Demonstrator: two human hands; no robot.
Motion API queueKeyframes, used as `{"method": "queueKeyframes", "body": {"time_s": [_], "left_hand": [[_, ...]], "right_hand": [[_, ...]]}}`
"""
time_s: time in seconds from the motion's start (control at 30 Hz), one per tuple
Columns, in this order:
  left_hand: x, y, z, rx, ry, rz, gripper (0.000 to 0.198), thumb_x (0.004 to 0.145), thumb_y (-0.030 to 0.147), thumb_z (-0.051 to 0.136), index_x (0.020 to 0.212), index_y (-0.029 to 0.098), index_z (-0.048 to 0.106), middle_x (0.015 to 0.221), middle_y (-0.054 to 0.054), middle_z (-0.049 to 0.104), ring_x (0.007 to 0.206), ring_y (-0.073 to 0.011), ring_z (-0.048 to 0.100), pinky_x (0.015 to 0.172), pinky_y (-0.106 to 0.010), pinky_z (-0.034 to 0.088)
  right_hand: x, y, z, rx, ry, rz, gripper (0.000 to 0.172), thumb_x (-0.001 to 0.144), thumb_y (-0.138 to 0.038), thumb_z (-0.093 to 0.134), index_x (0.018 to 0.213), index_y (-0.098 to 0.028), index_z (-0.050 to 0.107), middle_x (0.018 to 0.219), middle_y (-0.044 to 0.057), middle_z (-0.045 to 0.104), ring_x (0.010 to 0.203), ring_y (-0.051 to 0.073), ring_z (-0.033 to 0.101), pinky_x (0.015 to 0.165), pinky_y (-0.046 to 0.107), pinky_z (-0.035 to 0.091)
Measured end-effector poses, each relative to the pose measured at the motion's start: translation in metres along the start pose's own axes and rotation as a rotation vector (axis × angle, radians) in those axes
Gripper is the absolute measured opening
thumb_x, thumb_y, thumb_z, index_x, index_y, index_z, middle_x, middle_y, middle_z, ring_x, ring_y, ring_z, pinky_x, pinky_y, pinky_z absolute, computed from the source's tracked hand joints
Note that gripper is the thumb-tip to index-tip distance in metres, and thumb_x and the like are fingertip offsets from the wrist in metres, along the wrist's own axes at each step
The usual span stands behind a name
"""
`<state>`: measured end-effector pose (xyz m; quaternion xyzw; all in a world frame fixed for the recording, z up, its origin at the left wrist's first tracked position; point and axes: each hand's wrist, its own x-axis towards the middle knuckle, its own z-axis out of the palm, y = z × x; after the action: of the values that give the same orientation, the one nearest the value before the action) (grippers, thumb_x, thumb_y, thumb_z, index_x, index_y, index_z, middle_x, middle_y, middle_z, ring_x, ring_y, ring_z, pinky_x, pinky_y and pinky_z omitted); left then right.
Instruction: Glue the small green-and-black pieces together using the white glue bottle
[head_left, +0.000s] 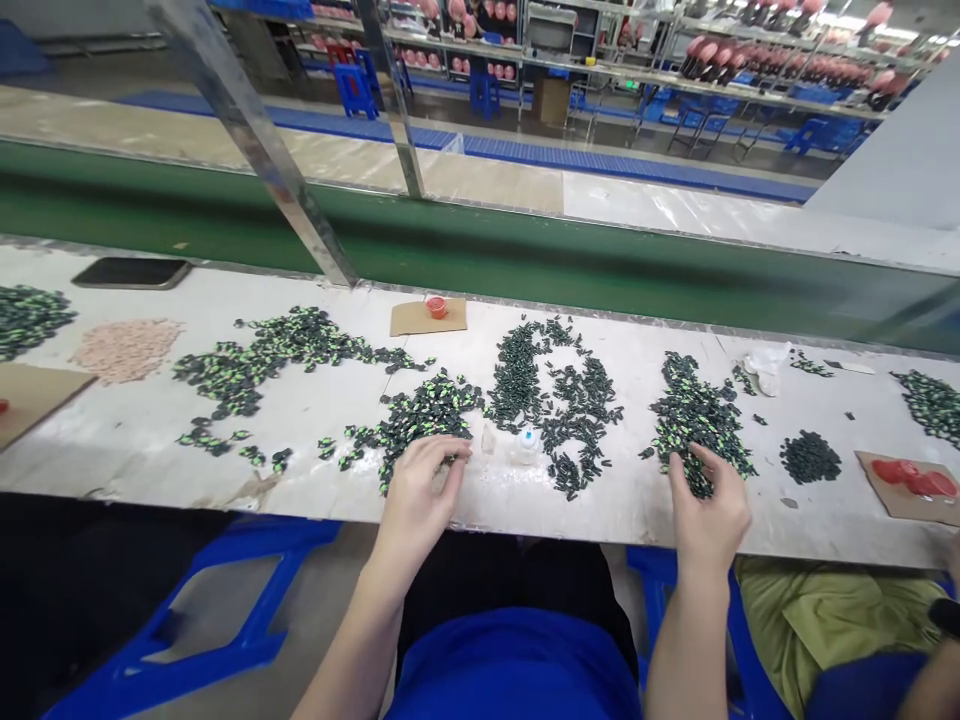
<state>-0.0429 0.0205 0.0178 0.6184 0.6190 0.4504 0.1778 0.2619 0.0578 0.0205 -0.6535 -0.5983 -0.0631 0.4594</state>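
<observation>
On my feed the right hand [712, 508] has thumb and fingers apart over a black-and-green pile [694, 405] on the counter [637, 325], while my left hand [420, 488] curls over another black-and-green heap [427, 412] left of the white bottle [527, 448], can't tell if its fingers pinch anything.

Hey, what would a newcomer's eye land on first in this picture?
Probably the dark, green-flecked pile by the left hand and a similar pile by the right hand. Between them, plain dark pieces spread near a small blue-tipped container. Farther back, a red cup stands out on cardboard near the pale table's far edge.
</observation>
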Motion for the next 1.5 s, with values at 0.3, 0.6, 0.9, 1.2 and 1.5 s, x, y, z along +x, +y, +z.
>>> {"method": "queueKeyframes", "body": {"time_s": [0.3,0.6,0.9,1.2,1.5], "left_hand": [[0.004,-0.021,0.014,0.438,-0.002,0.077,0.018,0.082,0.014,0.058,0.082,0.027,0.072,0.104,-0.008,0.068,0.117,-0.0369,0.045,0.088,-0.055,0.032],[0.005,-0.021,0.012,0.609,-0.110,0.060,0.004,0.075,0.025,0.071,0.072,0.023,0.070,0.115,-0.009,0.062,0.124,-0.0401,0.037,0.088,-0.055,0.035],[-0.005,-0.005,0.043,0.464,-0.083,0.058,0.017,0.068,0.033,0.079,0.068,0.021,0.066,0.109,-0.009,0.065,0.117,-0.0369,0.044,0.087,-0.050,0.037],[-0.013,-0.003,0.039,0.261,-0.217,0.067,0.018,0.078,0.017,0.070,0.092,0.028,0.070,0.093,-0.003,0.075,0.115,-0.0306,0.053,0.086,-0.044,0.033],[-0.009,-0.004,0.043,0.163,-0.202,-0.049,0.017,0.077,0.015,0.070,0.090,0.025,0.071,0.089,-0.003,0.076,0.096,-0.0240,0.067,0.084,-0.041,0.032]], "right_hand": [[-0.038,-0.067,0.058,0.100,-0.492,-0.252,0.048,0.079,-0.051,0.064,0.119,-0.025,0.057,0.124,0.013,0.054,0.124,0.037,0.036,0.095,0.057,0.038],[-0.042,-0.087,0.074,0.325,-0.626,-0.196,0.019,0.083,-0.030,0.061,0.098,-0.022,0.054,0.125,0.012,0.059,0.127,0.034,0.042,0.097,0.056,0.039],[-0.052,-0.071,0.041,0.728,-0.506,0.135,0.027,0.072,-0.032,0.074,0.090,-0.021,0.058,0.086,0.004,0.071,0.076,0.019,0.068,0.067,0.029,0.054],[-0.061,-0.064,0.040,0.777,-0.243,0.470,0.030,0.067,-0.042,0.073,0.081,-0.016,0.066,0.069,0.003,0.068,0.060,0.018,0.063,0.055,0.028,0.051],[-0.067,-0.083,0.046,0.565,-0.286,0.402,0.029,0.074,-0.045,0.065,0.068,-0.017,0.058,0.054,-0.001,0.061,0.045,0.013,0.053,0.044,0.023,0.044]]}}
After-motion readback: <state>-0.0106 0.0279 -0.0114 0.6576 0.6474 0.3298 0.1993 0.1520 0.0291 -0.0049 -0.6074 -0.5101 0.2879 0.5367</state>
